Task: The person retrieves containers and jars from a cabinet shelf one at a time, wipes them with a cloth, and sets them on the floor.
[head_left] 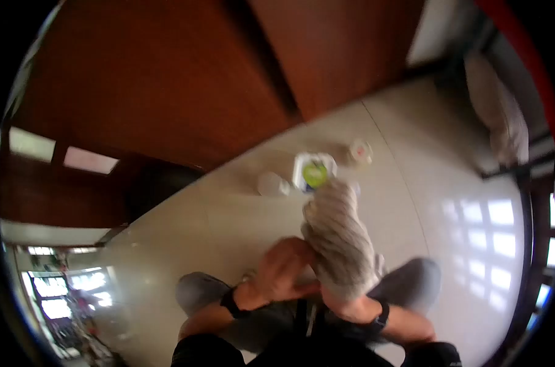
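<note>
A pale grey-beige striped cloth item [342, 238], perhaps fabric or a soft shoe, rises from my hands in the middle of the head view. My right hand [345, 306] is closed round its lower end. Against its left side is my left hand [283, 269], fingers curled and blurred, so what they pinch is hard to make out. Just beyond the cloth's top, a white tray [299, 168] with a round green item [315, 174] rests on the floor.
On the floor [222, 226], a whitish container [272, 184] lies left of the tray and a small round jar [359, 151] stands right of it. Brown wooden panels [149, 79] border the far side. A pale cushion-like object [498, 110] is at right.
</note>
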A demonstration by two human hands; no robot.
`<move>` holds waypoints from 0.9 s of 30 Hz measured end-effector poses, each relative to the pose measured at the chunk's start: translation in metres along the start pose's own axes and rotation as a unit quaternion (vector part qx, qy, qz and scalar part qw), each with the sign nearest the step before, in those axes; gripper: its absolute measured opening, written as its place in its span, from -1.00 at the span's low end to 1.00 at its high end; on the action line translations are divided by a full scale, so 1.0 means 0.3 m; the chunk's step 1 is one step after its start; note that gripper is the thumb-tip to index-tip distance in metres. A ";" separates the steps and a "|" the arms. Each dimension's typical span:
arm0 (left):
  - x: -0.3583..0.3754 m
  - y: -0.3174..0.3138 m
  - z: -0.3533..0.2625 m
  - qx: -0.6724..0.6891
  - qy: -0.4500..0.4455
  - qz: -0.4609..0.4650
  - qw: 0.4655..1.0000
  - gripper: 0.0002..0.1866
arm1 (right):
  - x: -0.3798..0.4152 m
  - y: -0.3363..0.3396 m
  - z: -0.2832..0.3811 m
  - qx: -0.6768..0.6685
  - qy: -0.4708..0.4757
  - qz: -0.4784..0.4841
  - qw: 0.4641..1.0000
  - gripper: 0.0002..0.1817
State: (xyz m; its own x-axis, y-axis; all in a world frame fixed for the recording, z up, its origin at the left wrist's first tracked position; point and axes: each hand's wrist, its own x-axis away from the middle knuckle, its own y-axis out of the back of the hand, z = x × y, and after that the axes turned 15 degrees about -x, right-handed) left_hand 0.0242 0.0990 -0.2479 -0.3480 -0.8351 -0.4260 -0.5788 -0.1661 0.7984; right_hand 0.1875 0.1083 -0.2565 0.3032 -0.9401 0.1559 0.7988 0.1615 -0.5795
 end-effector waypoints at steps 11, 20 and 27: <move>0.016 0.274 0.115 0.082 0.204 -0.167 0.961 -0.71 | -0.134 -0.346 -0.040 -0.113 0.063 -0.006 0.992 -0.57; 0.072 0.213 0.113 0.089 0.168 -0.139 0.972 -0.74 | -0.172 -0.235 -0.233 -0.138 -0.045 0.061 0.988 -0.63; 0.048 0.216 0.179 0.212 0.291 -0.280 0.890 -0.86 | -0.186 -0.272 -0.154 -0.058 0.077 -0.052 0.994 -0.54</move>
State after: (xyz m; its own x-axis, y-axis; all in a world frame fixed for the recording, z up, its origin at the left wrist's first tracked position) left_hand -0.0580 0.1043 -0.2252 0.4525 -0.8344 -0.3146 -0.8107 -0.5319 0.2446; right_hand 0.0814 0.1338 -0.2551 0.1325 -0.9861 0.1007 0.7536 0.0342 -0.6565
